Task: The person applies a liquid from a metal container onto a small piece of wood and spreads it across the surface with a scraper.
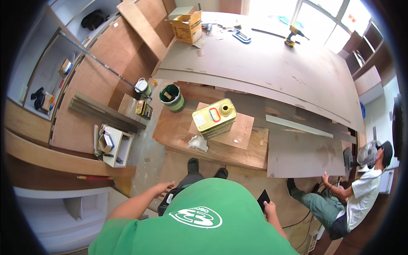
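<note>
"Brown, smooth sheet board [255,63] makes up that broad worktop in the head view, right?"

"Yes, it stretches towards the bright, pale-framed windows [316,19]. A yellow-and-black power drill [290,40] stands on it near the far edge, and a brown cardboard box [187,29] with raised flaps sits at its left end."

"And nearer the person?"

"A low stack of reddish-brown plywood [172,127]. It carries a rectangular yellow metal tin [213,117], upright, with a crumpled white cloth [198,143] just beside it. A round green bucket [172,98] stands at the stack's far left corner."

"The walls?"

"Pale open shelving [38,80] on the left, with bare wooden panels [97,63] alongside. At the right, a co-worker in a white top [365,191] sits low by a brown board."

"The hands?"

"The right hand [270,207] grips a flat, angular black piece [263,198] beside the body. The left hand [163,189] has its fingers loosely spread near a black waist pouch [163,207]; whether they touch it, I can't tell."
</note>
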Motion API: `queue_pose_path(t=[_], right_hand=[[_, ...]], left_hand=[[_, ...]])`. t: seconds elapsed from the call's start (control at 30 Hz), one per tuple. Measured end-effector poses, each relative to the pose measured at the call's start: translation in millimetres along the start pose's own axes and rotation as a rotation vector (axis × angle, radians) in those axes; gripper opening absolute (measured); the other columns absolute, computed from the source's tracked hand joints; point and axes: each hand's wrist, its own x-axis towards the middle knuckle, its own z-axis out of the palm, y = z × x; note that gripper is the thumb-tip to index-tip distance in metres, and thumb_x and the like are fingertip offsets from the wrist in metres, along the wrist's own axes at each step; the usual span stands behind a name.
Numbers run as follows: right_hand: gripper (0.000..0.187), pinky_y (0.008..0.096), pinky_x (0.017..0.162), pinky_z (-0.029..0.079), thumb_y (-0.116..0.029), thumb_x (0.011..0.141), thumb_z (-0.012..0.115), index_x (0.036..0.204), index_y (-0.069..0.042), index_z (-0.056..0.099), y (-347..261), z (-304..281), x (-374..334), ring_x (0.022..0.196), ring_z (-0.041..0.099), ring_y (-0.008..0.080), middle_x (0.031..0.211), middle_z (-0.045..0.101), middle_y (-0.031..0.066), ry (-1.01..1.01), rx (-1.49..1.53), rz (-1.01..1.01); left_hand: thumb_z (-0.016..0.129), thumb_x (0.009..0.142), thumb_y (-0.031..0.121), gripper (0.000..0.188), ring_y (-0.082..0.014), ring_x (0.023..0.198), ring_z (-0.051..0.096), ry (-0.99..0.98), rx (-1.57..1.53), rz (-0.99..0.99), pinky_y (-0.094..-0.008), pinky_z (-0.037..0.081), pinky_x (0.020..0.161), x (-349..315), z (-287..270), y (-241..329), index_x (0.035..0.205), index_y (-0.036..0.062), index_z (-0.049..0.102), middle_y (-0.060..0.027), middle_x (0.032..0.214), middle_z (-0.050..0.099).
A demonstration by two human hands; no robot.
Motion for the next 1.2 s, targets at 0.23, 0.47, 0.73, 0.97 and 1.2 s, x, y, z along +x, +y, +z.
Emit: queue_pose_path(t=[0.23,0.47,0.73,0.97,1.2], right_hand=[[0.024,0.0482,0.066,0.055,-0.024,0.097,0.063,0.118,-0.011,0.066,-1.8,-9.4,21.2,0.081,0.068,0.026,0.098,0.071,0.0086,-0.064,0.057,-0.106],[0.023,0.047,0.066,0.055,-0.023,0.097,0.063,0.117,-0.012,0.066,-23.4,5.4,27.6,0.081,0.068,0.0248,0.098,0.071,0.0067,-0.088,0.006,-0.137],[0.021,0.0471,0.066,0.055,-0.023,0.097,0.063,0.116,-0.013,0.067,-33.8,16.9,22.6,0.082,0.068,0.0246,0.097,0.07,0.0063,-0.091,0.034,-0.127],[0.02,0.0473,0.066,0.055,-0.023,0.097,0.063,0.115,-0.013,0.067,-26.6,10.2,26.3,0.081,0.068,0.0251,0.096,0.07,0.0066,-0.081,0.03,-0.113],[0.017,0.0372,0.076,0.053,-0.011,0.096,0.062,0.107,-0.002,0.069,-47.5,20.1,-3.8,0.082,0.068,0.0205,0.096,0.073,0.0073,-0.033,0.089,-0.055]], left_hand=[[0.049,0.101,0.048,0.045,-0.022,0.096,0.069,-0.14,-0.387,-0.032,-0.0414,0.053,0.088,7.1,18.9,-33.3,0.115,0.0106,0.069,-0.0077,0.112,0.073],[0.049,0.102,0.043,0.041,-0.0215,0.077,0.071,-0.043,-0.466,-0.058,-0.0382,0.057,0.074,-7.6,28.6,-28.8,0.107,0.0084,0.071,-0.009,0.097,0.075],[0.051,0.099,0.044,0.041,-0.023,0.073,0.07,-0.12,-0.622,-0.141,-0.0373,0.056,0.071,-24.4,29.3,-25.2,0.103,0.0084,0.072,-0.0089,0.091,0.075],[0.054,0.096,0.047,0.043,-0.0215,0.07,0.068,0.063,-0.4,-0.025,-0.0364,0.054,0.067,-34.6,39.6,-6.1,0.106,0.0098,0.073,-0.0086,0.092,0.075],[0.058,0.096,0.042,0.042,-0.0211,0.075,0.07,0.078,-0.402,0.017,-0.0356,0.056,0.07,-22.6,34.1,-15.4,0.112,0.0053,0.071,-0.0099,0.097,0.075]])
